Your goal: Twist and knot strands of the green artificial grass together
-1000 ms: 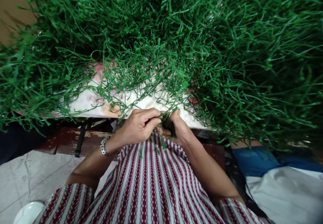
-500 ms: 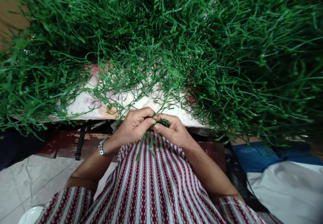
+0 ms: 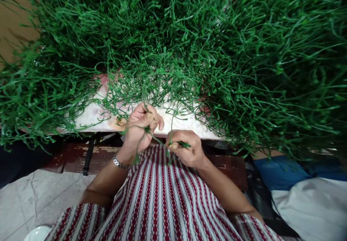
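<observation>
A huge heap of thin green plastic grass sprigs [image 3: 189,45] fills the upper view, spilling over a pale flowered cloth [image 3: 94,112]. My left hand [image 3: 141,127], with a metal bracelet at the wrist, is lifted toward the heap's edge, fingers closed on a green sprig [image 3: 148,129]. My right hand [image 3: 185,148] sits lower, just above my striped red and white shirt, pinching a small bunch of green sprigs [image 3: 184,145]. A thin green strand runs between the two hands.
A dark red wooden edge [image 3: 73,154] runs below the cloth, with a black strap [image 3: 88,156] over it. Grey sheeting [image 3: 35,194] covers the floor at left, a white bowl rim [image 3: 38,233] at bottom left. Blue and white cloth [image 3: 303,194] lies at right.
My hands were together in front of my chest. The left hand has risen and moved left toward the heap; the right hand dropped slightly with its bunch.
</observation>
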A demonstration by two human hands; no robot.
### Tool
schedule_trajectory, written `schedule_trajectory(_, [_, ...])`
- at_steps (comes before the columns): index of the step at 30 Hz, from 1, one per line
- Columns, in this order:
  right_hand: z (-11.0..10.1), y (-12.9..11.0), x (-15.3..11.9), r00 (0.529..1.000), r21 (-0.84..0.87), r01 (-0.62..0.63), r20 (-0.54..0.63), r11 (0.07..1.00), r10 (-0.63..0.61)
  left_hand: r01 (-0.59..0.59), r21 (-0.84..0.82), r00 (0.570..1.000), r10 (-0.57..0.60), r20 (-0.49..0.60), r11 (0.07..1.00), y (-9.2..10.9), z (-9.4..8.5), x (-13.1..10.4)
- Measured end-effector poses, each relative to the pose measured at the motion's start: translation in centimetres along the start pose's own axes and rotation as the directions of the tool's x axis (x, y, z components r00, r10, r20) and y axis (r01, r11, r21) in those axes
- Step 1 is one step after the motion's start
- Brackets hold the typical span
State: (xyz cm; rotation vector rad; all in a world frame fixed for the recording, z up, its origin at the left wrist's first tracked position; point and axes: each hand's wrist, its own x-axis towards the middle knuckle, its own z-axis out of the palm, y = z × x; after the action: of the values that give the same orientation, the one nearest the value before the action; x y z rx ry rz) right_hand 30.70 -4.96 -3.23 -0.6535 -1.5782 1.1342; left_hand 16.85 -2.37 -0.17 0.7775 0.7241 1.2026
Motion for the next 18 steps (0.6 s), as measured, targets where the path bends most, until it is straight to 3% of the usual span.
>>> schedule_trajectory(2, [-0.6, -0.6, 0.0, 1.0, -0.154, 0.003, -0.012, 0.988, -0.005, 0.041, 0.126, 0.997, -0.048, 0.056, 0.991, -0.1, -0.4, 0.0])
schedule_trajectory(4, [-1.3, -1.2, 0.0, 0.998, -0.265, 0.001, -0.058, 0.964, -0.017, 0.055, 0.208, 0.997, -0.065, 0.041, 0.977, -0.3, -0.8, -0.1])
schedule_trajectory(6, [-1.9, -1.7, 0.1, 0.989, -0.284, -0.046, -0.146, 0.958, 0.005, 0.024, 0.269, 1.0, -0.021, -0.011, 0.963, -0.4, -1.1, -0.1])
schedule_trajectory(9, [-2.4, -1.9, 0.3, 0.947, -0.202, -0.221, -0.279, 0.954, 0.16, -0.054, 0.481, 0.998, 0.06, 0.003, 0.875, -0.4, -0.9, 0.0])
schedule_trajectory(11, [-2.3, -1.6, 0.6, 0.922, -0.173, -0.321, -0.281, 0.931, 0.266, -0.148, 0.617, 0.987, 0.151, 0.049, 0.773, -0.3, -0.5, 0.1])
schedule_trajectory(14, [-1.6, -1.0, 0.8, 0.919, -0.246, -0.376, -0.221, 0.893, 0.326, -0.275, 0.729, 0.952, 0.282, 0.118, 0.627, -0.5, 0.0, 0.2])
schedule_trajectory(16, [-1.2, -0.7, 0.8, 0.923, -0.322, -0.377, -0.206, 0.868, 0.325, -0.285, 0.747, 0.949, 0.284, 0.133, 0.601, -0.7, 0.1, 0.2])
schedule_trajectory(18, [-1.0, -0.5, 0.7, 0.931, -0.379, -0.361, -0.189, 0.852, 0.311, -0.221, 0.727, 0.97, 0.223, 0.096, 0.651, -0.9, 0.0, 0.1])
